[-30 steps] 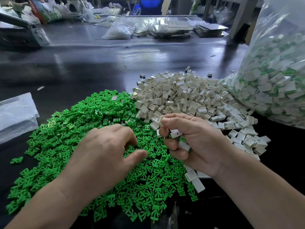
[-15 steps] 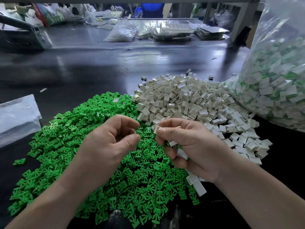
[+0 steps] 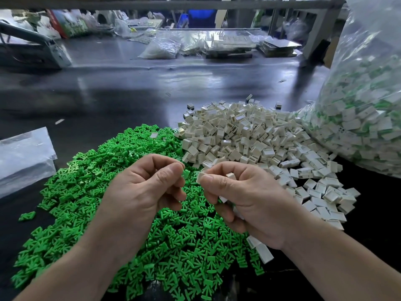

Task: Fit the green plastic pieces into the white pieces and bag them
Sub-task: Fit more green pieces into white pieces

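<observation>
While the left hand [image 3: 141,192] pinches a single green plastic piece [image 3: 186,173] between thumb and forefinger, the right hand [image 3: 245,200] pinches a white piece [image 3: 200,177] the same way. The two parts sit just beside each other between the hands; whether they touch cannot be told. The right hand's other fingers are curled round several spare white pieces [image 3: 223,199], with one more showing above the knuckles. Both hands hover over the near edge of a broad heap of green pieces [image 3: 191,246], which spreads across the dark table [image 3: 119,101] towards the left and front. Behind and to the right lies a heap of white housings [image 3: 238,135], its edge meeting the green heap. At the far right a large clear bag [image 3: 364,118] bulges with white pieces showing green inside, and its base touches the white heap. A lone green piece [image 3: 27,216] lies apart at the left, near a flat plastic bag [image 3: 23,157]. Further back on the table sits a smaller filled bag [image 3: 160,48] among blurred clutter.
</observation>
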Action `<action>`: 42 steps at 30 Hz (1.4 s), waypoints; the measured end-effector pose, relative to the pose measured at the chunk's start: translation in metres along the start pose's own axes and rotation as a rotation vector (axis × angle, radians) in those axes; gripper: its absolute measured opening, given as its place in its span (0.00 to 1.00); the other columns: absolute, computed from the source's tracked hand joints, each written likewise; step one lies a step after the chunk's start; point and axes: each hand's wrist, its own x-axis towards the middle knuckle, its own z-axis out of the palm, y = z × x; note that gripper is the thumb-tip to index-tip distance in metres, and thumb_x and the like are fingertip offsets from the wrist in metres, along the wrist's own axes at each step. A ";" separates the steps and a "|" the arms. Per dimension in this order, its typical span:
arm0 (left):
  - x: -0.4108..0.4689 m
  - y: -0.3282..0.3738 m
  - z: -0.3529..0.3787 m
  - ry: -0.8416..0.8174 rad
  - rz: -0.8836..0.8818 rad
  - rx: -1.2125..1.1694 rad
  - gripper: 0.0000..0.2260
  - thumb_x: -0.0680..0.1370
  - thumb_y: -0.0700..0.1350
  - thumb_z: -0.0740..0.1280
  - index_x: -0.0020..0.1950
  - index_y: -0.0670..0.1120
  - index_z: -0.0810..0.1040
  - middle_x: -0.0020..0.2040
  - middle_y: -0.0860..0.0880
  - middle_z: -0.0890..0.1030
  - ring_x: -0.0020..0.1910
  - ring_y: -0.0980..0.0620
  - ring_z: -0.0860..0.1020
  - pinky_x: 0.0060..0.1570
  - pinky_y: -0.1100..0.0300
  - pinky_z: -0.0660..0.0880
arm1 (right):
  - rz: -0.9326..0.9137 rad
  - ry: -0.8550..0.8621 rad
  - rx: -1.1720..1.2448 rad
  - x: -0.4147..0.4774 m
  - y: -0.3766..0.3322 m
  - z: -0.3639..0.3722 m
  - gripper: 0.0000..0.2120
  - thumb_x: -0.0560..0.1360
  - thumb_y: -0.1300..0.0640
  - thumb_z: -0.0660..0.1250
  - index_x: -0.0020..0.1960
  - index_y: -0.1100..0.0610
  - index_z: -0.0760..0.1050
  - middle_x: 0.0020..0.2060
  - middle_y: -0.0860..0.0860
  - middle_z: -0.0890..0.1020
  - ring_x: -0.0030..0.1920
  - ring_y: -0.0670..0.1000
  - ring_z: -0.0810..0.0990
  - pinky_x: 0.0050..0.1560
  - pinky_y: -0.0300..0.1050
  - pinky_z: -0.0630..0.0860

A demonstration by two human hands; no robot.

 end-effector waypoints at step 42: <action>-0.007 0.004 0.013 -0.138 -0.126 -0.007 0.06 0.72 0.48 0.70 0.37 0.47 0.81 0.35 0.42 0.80 0.29 0.46 0.79 0.26 0.58 0.76 | -0.052 -0.022 -0.225 -0.006 -0.002 0.005 0.09 0.80 0.54 0.68 0.41 0.51 0.79 0.30 0.48 0.76 0.24 0.46 0.70 0.21 0.37 0.65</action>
